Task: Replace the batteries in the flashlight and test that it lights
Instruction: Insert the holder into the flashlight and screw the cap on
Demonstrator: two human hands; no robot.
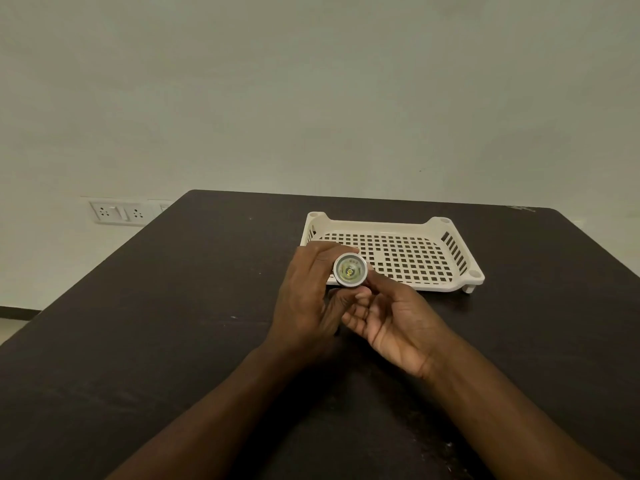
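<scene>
A silver flashlight [349,270] is held above the dark table, its round lens and reflector facing me. The small LED at its centre shows no clear beam. My left hand [308,299] wraps its fingers round the flashlight's head from the left. My right hand [398,320] holds the flashlight from below and the right, thumb against the rim, and hides the body. No batteries are in sight.
A cream perforated plastic tray [450,251] stands just behind the hands on the dark table [173,323]. Wall sockets [119,212] sit on the wall at the far left. The table's back edge meets a plain wall.
</scene>
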